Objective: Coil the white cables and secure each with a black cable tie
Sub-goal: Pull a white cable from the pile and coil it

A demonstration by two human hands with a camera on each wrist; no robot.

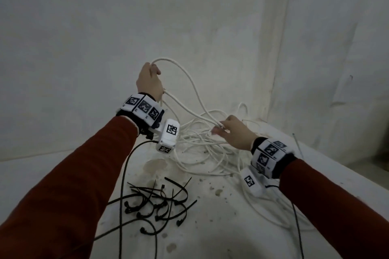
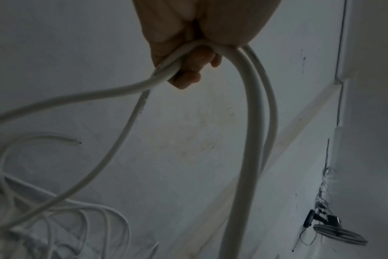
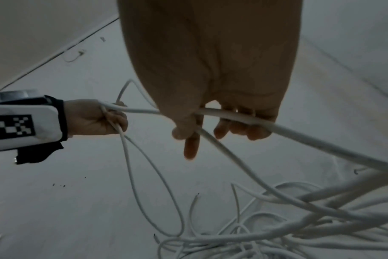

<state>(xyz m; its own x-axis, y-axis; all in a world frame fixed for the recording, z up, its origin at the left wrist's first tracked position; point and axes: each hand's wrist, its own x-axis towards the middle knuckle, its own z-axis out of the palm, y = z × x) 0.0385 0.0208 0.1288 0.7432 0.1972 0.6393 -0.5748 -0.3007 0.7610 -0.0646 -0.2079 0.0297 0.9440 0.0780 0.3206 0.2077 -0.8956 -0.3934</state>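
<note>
Risk: the loops gathered in the left hand (image 1: pixel 149 81) could slip or spring open, being stiff, if its curled fingers ease; the strand fed by the right hand (image 1: pixel 232 132) may snag in the loose heap and drag it off the desk (image 1: pixel 210 227).

Item: white cables (image 1: pixel 202 145), round-sheathed, tangled at the desk's far corner; one raised between both hands, pinched by the right.

Item: black cable ties (image 1: pixel 160 202), unused, piled nearer.

You had two hands (image 1: pixel 149 80) up — one tangled heap of white cables (image 1: pixel 202 149), strands too knotted to count, and roughly ten black cable ties (image 1: pixel 156 206).
</note>
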